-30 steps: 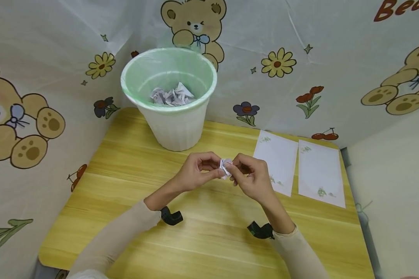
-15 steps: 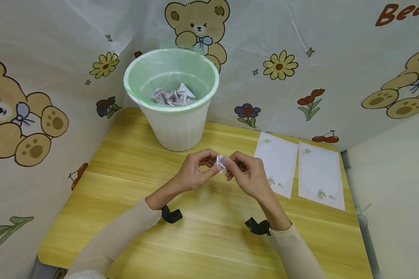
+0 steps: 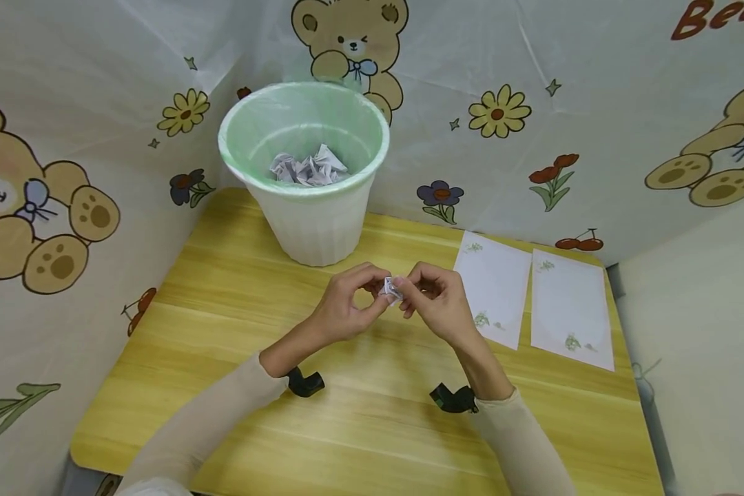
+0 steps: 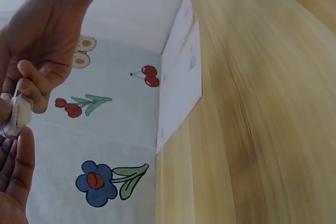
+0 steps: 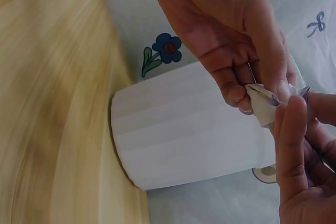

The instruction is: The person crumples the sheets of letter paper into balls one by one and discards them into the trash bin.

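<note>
A small crumpled paper ball (image 3: 392,289) is held above the middle of the table, between both hands. My left hand (image 3: 347,303) pinches its left side with thumb and fingers. From the right, my right hand (image 3: 441,303) pinches the same ball, thumb on top. In the right wrist view, folded edges of the crumpled paper (image 5: 264,106) show between the fingertips. The left wrist view catches only part of the ball (image 4: 19,116) at its left edge. Fingers hide much of it.
A white bin (image 3: 316,227) with a green liner stands at the back left, holding crumpled paper (image 3: 310,169). Two flat printed sheets (image 3: 492,289) (image 3: 572,310) lie at the table's right. A bear-patterned curtain (image 3: 409,151) rises behind the wooden table (image 3: 359,427).
Both hands have shifted slightly left with the paper ball, and the ball has turned a little between the fingers. The bin and the flat sheets stay in place.
</note>
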A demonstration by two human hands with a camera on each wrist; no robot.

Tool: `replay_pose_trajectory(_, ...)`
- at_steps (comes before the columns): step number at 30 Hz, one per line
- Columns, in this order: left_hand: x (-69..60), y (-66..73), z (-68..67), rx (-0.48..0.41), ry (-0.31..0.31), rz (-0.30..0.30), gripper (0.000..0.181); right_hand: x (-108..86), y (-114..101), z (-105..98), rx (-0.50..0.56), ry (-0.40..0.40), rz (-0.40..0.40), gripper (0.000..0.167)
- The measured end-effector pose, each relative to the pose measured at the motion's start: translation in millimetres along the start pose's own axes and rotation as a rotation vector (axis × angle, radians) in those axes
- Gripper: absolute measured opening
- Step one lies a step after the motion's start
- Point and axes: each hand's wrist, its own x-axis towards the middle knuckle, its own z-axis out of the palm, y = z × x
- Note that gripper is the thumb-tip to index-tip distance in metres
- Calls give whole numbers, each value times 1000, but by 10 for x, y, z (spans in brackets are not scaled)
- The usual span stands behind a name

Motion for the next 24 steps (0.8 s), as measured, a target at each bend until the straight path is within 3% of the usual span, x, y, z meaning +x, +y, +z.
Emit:
replay_pose_trajectory(16,-15,11,-33,-143,61,-48,17,84,-45,90,-36,29,-31,18)
replay_pose_trajectory(24,-2,-7,-82,-169,77,-36,18,118,-69,90,-54,2,-40,10)
